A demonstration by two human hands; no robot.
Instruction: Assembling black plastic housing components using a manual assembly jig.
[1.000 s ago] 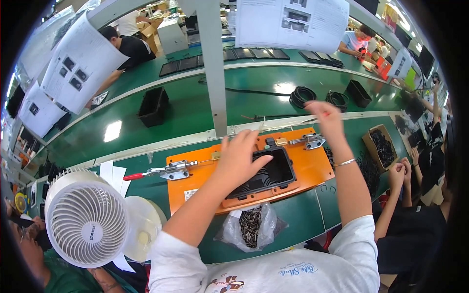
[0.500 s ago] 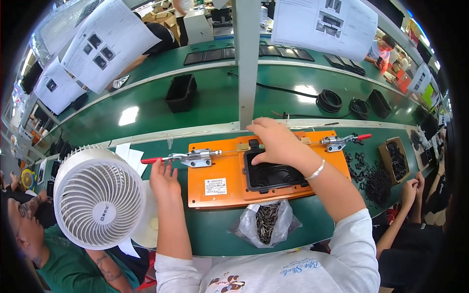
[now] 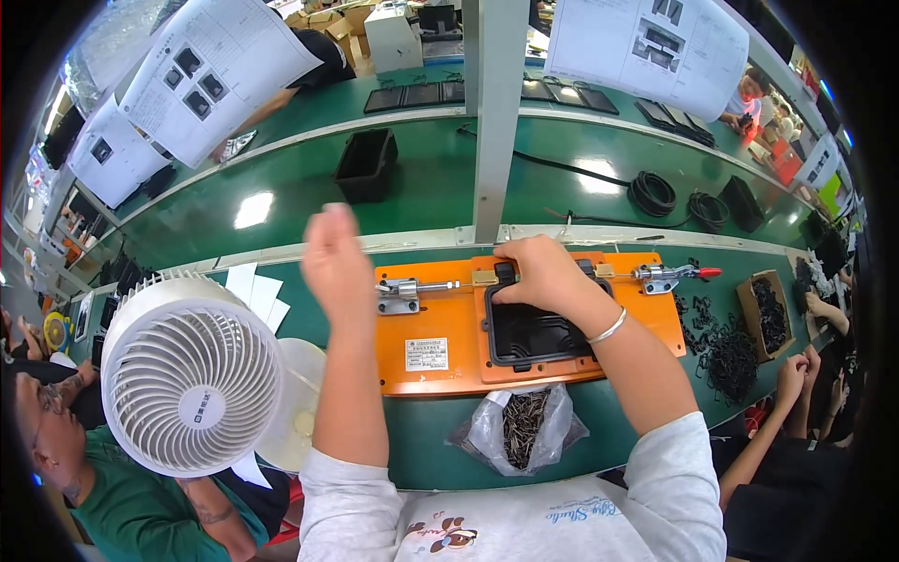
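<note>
A black rectangular plastic housing (image 3: 538, 339) with an open cavity lies in an orange fixture plate (image 3: 412, 324). My right hand (image 3: 548, 273) is closed on its far rim, thumb inside the cavity and fingers over the far edge, partly hiding the rim. My left hand (image 3: 339, 267) is raised beside the left toggle clamp (image 3: 401, 296). It is smeared by motion, and the clamp's red handle is hidden, so a hold on it cannot be told. The right toggle clamp (image 3: 661, 277) has its red handle pointing outward.
A white fan (image 3: 192, 384) stands at the left. In front of the fixture is a plastic bag of screws (image 3: 524, 426). Small black parts (image 3: 730, 361) lie at right beside a filled cardboard box (image 3: 766, 318). A metal post (image 3: 492, 131) rises behind the fixture. People sit on both sides.
My left hand has gone from open beside the red clamp handle to raised and blurred in front of it. My right fingers have drawn down onto the housing's far rim. The view has shifted slightly.
</note>
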